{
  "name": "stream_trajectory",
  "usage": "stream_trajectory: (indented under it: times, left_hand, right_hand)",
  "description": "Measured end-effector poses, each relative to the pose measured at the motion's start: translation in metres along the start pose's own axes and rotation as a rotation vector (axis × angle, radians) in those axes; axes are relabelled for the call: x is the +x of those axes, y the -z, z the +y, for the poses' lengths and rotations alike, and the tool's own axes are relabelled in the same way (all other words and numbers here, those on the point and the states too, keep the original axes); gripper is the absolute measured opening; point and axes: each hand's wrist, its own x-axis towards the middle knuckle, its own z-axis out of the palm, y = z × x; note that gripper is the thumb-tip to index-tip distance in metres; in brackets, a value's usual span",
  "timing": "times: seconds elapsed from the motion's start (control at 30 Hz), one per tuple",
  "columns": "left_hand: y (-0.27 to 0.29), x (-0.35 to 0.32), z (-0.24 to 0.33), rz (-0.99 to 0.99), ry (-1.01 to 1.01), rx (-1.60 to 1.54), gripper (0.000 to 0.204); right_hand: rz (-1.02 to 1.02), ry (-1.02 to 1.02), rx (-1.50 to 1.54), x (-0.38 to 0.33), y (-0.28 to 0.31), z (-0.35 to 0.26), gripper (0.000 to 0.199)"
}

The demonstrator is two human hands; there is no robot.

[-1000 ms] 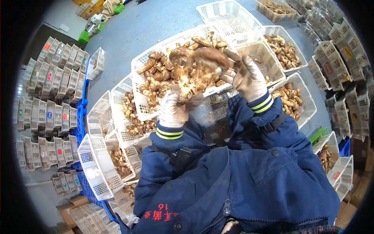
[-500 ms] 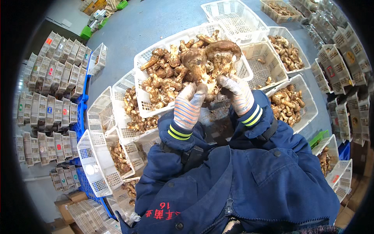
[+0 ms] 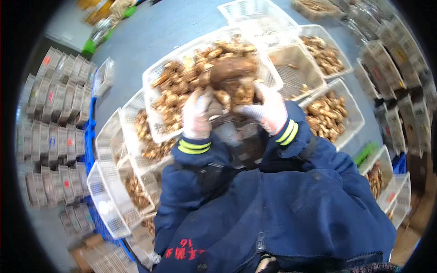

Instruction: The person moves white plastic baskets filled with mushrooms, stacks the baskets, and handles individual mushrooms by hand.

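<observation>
A large brown mushroom cluster [image 3: 234,70] with a broad cap is raised over the near edge of a white perforated crate [image 3: 152,109] heaped with smaller mushrooms [image 3: 175,86]. My left hand [image 3: 198,113], in a striped knit glove, is closed at the cluster's lower left side, its fingers bent inward. From the right, my right hand [image 3: 269,111], gloved alike, grips the cluster's base with the thumb pointing left. Motion blurs both hands and the cluster, and the fingers behind the mushroom are hidden.
More mushroom-filled crates stand at the right [image 3: 357,123] and left [image 3: 129,102]. Beyond the main crate are a nearly bare crate [image 3: 296,63] and a white basket [image 3: 255,13]. Stacked crates [image 3: 59,91] on a blue pallet [image 3: 89,145] line the left side; others [image 3: 382,63] stand far right.
The mushroom cluster has turned, its cap now more sideways on. My left hand has shifted left and my right hand's thumb now points inward. The whole view has swung slightly.
</observation>
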Motion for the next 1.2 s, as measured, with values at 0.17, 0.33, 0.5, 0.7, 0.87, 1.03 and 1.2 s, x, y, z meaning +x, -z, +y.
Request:
stream_trajectory:
  times: [0.17, 0.33, 0.5, 0.7, 0.87, 1.03, 1.2]
  left_hand:
    - [0.000, 0.020, -0.040, -0.178, -0.241, 0.440, 0.026]
    - [0.000, 0.030, -0.052, 0.061, -0.281, 0.561, 0.026]
    - [-0.005, 0.047, -0.054, 0.085, -0.715, 1.074, 0.026]
    - [0.003, 0.079, -0.086, 0.250, -0.500, 1.010, 0.025]
    - [-0.012, 0.088, -0.107, 0.241, -0.505, 1.104, 0.028]
    - [-0.026, 0.098, -0.114, 0.260, -0.422, 1.092, 0.029]
    - [-0.028, 0.095, -0.118, 0.311, -0.363, 1.066, 0.031]
  right_hand:
    - [-0.068, -0.092, 0.313, 0.006, 0.071, 0.032, 0.045]
    - [0.387, -0.254, 0.540, -0.043, 0.178, 0.073, 0.033]
    - [0.853, -0.538, -0.202, -0.116, 0.318, 0.184, 0.026]
    - [1.082, -0.847, -0.129, -0.182, 0.429, 0.306, 0.041]
    - [0.772, -1.285, -0.557, -0.172, 0.464, 0.326, 0.059]
    - [0.872, -1.420, -0.799, -0.153, 0.503, 0.337, 0.065]
    - [0.659, -1.276, -1.106, -0.122, 0.495, 0.335, 0.038]
